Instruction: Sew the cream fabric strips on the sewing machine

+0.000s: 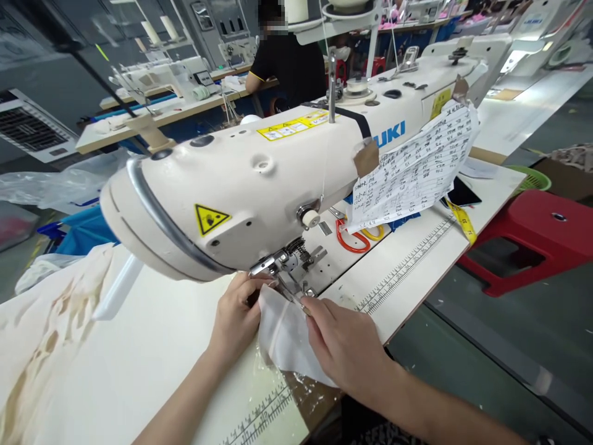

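Observation:
A white sewing machine (222, 179) reaches across the view, its needle area low in the middle. Just below that area, my left hand (238, 309) is closed on the upper left edge of a pale, thin fabric piece (287, 340). My right hand (347, 340) has its fingers pinched round a slim metal tool (294, 292), whose far end points toward the presser foot. The fabric hangs between my hands over the table's front edge. My left fingertips are partly hidden under the machine head.
Red-handled scissors (353, 242) lie behind the needle area. A handwritten sheet (412, 167) hangs on the machine arm. Beige fabric (55, 321) covers the table's left. A yellow tape measure (463, 224) and a red stool (532, 241) are at right. A person in black (296, 68) sits beyond.

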`<state>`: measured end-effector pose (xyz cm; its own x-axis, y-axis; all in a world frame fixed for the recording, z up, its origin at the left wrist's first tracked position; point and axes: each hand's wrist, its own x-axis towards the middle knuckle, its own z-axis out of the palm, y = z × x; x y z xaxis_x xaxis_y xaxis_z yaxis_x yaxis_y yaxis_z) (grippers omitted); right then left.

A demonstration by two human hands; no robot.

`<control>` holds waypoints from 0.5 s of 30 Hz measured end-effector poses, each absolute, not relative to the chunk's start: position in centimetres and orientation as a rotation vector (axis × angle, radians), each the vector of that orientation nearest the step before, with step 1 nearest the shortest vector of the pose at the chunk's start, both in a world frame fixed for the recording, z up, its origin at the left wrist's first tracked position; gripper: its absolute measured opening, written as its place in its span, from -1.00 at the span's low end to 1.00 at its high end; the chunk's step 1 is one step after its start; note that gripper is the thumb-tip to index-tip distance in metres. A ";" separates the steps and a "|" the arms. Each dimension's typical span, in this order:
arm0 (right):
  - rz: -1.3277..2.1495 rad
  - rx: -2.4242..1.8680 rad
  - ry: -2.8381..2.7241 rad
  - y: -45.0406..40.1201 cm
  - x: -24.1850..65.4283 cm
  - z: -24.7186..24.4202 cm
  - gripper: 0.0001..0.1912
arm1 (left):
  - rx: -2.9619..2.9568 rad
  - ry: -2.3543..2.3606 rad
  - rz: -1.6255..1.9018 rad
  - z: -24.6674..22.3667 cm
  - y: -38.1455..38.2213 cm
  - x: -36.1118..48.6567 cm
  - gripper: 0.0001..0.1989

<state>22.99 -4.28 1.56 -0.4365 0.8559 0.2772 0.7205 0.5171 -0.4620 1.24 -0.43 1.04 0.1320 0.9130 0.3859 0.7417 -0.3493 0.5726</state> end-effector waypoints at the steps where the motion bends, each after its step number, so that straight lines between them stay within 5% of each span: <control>1: 0.365 -1.294 -2.310 -4.2 22.8 1.6 -0.70 | 2.139 1.635 1.026 1.1 -0.4 1.2 -0.79; 15: 0.375 -1.286 -2.370 -3.6 22.1 1.3 -0.73 | 2.057 1.699 0.976 1.1 -0.4 1.0 -0.80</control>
<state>22.06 -3.57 1.32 -0.4867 0.8428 0.2297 0.7307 0.5369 -0.4218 1.01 -0.37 1.14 0.0700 0.9484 0.3094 0.7450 -0.2559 0.6160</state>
